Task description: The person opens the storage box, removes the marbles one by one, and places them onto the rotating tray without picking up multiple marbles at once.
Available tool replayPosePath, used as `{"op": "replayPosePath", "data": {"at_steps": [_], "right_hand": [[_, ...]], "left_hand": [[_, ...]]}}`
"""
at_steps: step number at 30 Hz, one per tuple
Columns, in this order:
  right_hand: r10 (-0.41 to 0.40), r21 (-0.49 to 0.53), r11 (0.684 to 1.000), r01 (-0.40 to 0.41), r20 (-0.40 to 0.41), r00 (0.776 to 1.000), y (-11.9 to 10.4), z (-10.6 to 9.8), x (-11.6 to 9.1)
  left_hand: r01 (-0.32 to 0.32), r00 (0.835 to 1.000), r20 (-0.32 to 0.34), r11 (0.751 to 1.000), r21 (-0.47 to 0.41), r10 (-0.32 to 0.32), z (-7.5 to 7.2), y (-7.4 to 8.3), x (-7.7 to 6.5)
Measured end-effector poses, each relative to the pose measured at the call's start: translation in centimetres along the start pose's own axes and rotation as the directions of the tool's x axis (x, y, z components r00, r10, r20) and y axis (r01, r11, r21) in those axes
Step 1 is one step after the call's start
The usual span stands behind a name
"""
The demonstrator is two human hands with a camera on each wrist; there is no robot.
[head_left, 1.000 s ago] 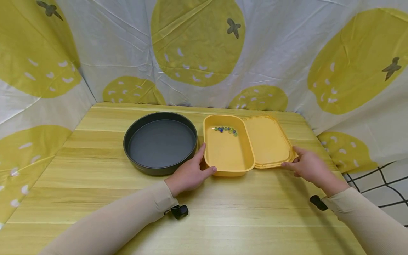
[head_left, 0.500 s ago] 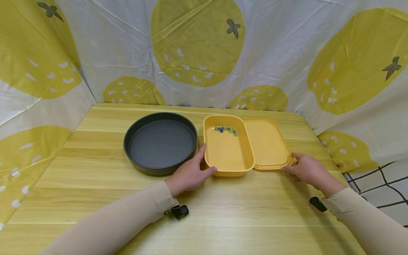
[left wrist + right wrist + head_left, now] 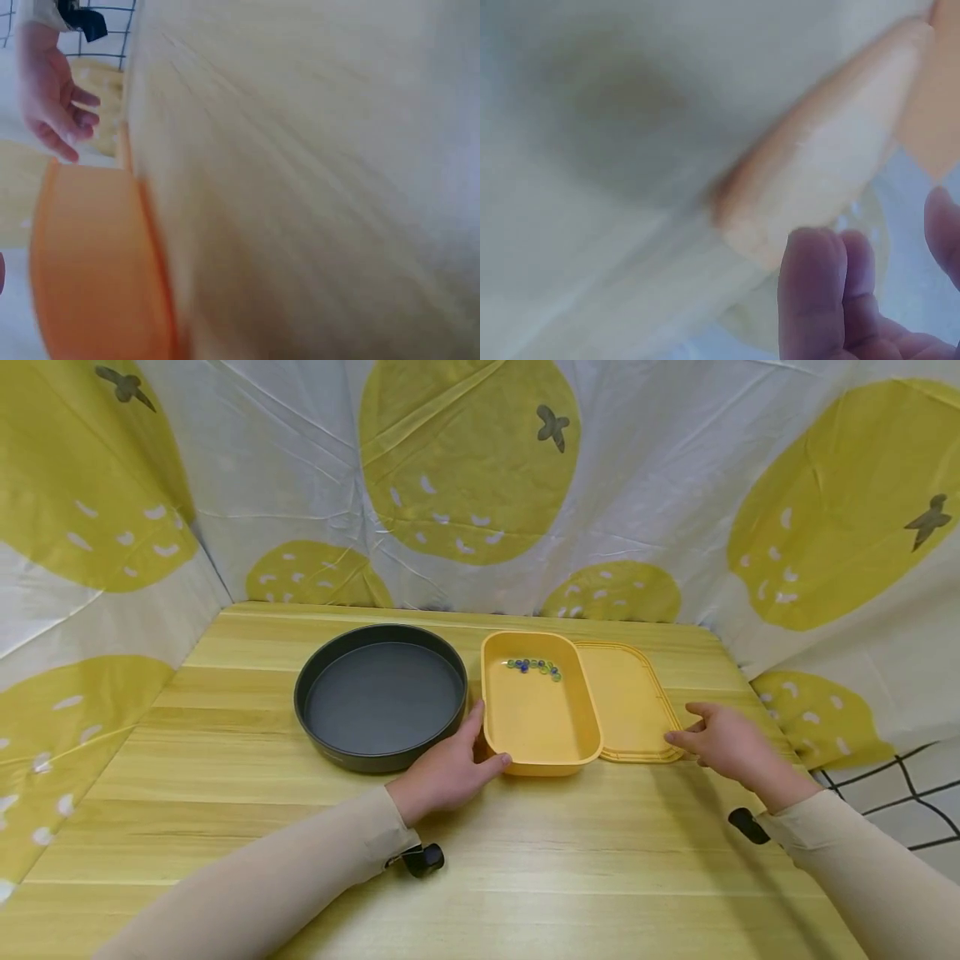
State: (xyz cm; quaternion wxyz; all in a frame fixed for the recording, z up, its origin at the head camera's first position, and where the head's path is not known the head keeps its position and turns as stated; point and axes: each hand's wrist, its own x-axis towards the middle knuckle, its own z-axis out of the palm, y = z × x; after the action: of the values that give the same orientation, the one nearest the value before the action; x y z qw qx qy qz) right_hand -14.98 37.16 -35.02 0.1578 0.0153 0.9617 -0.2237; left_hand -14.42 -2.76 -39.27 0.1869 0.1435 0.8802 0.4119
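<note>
Right of centre: yellow rectangular plastic box (image 3: 536,714), braced by left hand (image 3: 442,772), fingers spread; flat yellow plastic lid (image 3: 630,702) alongside, near right hand (image 3: 731,743), fingers apart, contact unclear. Apparently lid-laying step; next requiring withdrawal.

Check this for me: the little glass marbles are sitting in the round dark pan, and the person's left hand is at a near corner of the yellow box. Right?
Not quite: the marbles lie in the yellow box, not in the round dark pan, as the head view shows. The left hand is indeed at a near corner of the box.
</note>
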Motion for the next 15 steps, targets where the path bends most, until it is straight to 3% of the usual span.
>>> {"op": "replayPosePath", "data": {"at_steps": [4,8,12,15], "right_hand": [[-0.017,-0.028,0.999,0.016,-0.051,0.999,-1.6,-0.6,0.4],[-0.043,-0.033,0.999,0.04,-0.083,0.996,-3.5,-1.1,1.0],[-0.071,-0.026,0.997,0.069,-0.106,0.992,-5.8,-1.5,1.8],[-0.086,-0.01,0.996,0.086,-0.115,0.99,-7.5,-1.7,2.4]], "left_hand": [[-0.029,0.999,0.036,0.997,0.066,0.027,-1.5,1.1,-1.7],[-0.128,0.992,0.032,0.987,0.101,0.126,-4.5,1.7,-3.5],[-0.192,0.977,-0.053,0.965,0.178,0.204,-8.5,1.0,-4.5],[-0.158,0.972,-0.127,0.95,0.269,0.197,-11.6,-0.6,-4.6]]}}
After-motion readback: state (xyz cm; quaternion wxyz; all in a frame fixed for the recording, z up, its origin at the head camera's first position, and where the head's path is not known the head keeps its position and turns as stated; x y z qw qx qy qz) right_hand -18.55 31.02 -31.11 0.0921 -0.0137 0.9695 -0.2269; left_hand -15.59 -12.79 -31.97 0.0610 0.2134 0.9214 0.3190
